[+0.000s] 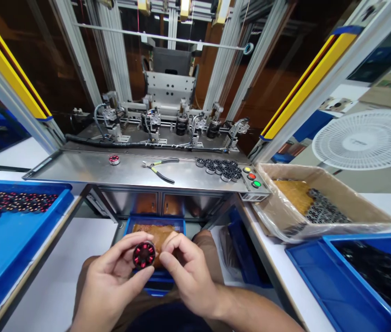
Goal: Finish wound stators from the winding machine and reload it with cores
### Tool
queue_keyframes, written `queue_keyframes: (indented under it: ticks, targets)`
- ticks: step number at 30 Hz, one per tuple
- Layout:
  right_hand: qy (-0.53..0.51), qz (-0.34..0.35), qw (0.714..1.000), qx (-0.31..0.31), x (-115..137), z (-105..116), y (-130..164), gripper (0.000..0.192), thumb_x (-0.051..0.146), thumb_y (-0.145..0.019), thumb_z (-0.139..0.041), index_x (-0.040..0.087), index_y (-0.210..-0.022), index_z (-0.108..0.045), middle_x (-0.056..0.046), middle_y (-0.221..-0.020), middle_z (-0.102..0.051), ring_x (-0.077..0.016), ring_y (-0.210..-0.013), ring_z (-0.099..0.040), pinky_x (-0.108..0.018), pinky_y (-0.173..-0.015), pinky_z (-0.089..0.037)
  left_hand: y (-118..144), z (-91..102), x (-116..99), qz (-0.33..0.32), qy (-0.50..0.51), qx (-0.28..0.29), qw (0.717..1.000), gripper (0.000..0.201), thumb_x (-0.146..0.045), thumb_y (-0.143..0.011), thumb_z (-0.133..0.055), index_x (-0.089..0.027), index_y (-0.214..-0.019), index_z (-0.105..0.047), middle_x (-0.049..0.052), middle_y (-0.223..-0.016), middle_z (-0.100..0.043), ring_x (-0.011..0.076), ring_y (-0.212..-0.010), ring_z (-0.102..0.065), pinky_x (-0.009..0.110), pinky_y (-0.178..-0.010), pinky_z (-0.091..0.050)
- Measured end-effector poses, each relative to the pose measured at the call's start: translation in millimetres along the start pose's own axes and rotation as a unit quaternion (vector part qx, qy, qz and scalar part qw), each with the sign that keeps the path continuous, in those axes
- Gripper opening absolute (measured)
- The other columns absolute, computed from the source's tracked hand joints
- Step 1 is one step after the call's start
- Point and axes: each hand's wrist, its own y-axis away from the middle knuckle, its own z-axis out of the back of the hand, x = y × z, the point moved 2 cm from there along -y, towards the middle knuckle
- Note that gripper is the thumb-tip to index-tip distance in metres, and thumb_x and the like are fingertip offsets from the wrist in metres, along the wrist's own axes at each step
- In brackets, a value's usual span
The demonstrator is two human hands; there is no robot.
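Observation:
My left hand (pixel 112 276) holds a small round wound part (pixel 144 255), black with red windings, between thumb and fingers. My right hand (pixel 186 272) touches its right edge with the fingertips. Both hands are over my lap, above a small blue bin (pixel 154 223) under the bench. One more red wound part (pixel 114 159) lies on the steel bench (pixel 88 170). A cluster of several bare black round cores (pixel 220 168) sits at the bench's right.
Yellow-handled pliers (pixel 159 168) lie mid-bench. A button panel (pixel 251 177) is at its right end. A machine with fixtures (pixel 168 122) stands behind. Left blue tray (pixel 5 230) holds wound parts; cardboard box (pixel 361 203) and right blue bin (pixel 323 276) hold black cores. A fan (pixel 366 138) is right.

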Motion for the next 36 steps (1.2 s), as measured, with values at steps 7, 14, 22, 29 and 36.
queue_keyframes:
  ticks: [7,14,22,29,36]
  targets:
    - [-0.05,0.043,0.997,0.048,2,-6,-3,0.018,0.033,-0.087,-0.065,0.019,-0.087,-0.054,-0.001,-0.081,-0.053,-0.0146,-0.075,-0.049,-0.03,-0.074,-0.041,11,-1.5,1,-0.149,-0.122,-0.011,0.981,0.041,-0.008,-0.076,-0.072,-0.027,-0.112,-0.067,0.002,-0.109,-0.068,0.0133,-0.099,-0.069,0.016,-0.086,-0.056]
    - [-0.128,-0.031,0.991,-0.004,-7,-16,0,0.026,0.038,-0.097,-0.051,0.019,-0.08,-0.049,0.001,-0.075,-0.05,-0.0124,-0.07,-0.047,-0.028,-0.068,-0.041,20,3.4,11,-0.151,-0.124,-0.025,0.98,0.047,-0.002,-0.075,-0.071,-0.023,-0.116,-0.063,0.005,-0.114,-0.064,0.0168,-0.101,-0.066,0.024,-0.089,-0.056]
    - [-0.073,0.066,0.995,-0.003,6,-14,-7,0.017,0.03,-0.084,-0.069,0.018,-0.09,-0.058,-0.002,-0.084,-0.055,-0.0149,-0.08,-0.051,-0.029,-0.075,-0.043,18,0.0,1,-0.172,-0.15,-0.004,0.974,0.044,-0.004,-0.077,-0.07,-0.025,-0.115,-0.063,0.002,-0.113,-0.063,0.0121,-0.098,-0.066,0.016,-0.087,-0.054]
    - [-0.184,-0.058,0.98,-0.055,0,-17,-13,0.025,0.036,-0.088,-0.066,0.017,-0.074,-0.058,0.002,-0.07,-0.055,-0.0101,-0.064,-0.05,-0.023,-0.062,-0.043,14,-1.2,5,-0.124,-0.068,-0.046,0.989,0.04,-0.007,-0.074,-0.072,-0.027,-0.109,-0.068,-0.001,-0.109,-0.069,0.0112,-0.1,-0.067,0.015,-0.092,-0.053]
    - [-0.182,0.01,0.983,0.01,2,-14,-8,0.015,0.027,-0.078,-0.078,0.017,-0.076,-0.066,0.0,-0.074,-0.061,-0.0117,-0.071,-0.056,-0.025,-0.07,-0.045,-1,3.3,-11,-0.053,-0.038,-0.058,0.996,0.033,-0.013,-0.067,-0.076,-0.031,-0.094,-0.074,-0.006,-0.095,-0.077,0.0107,-0.09,-0.074,0.01,-0.081,-0.054]
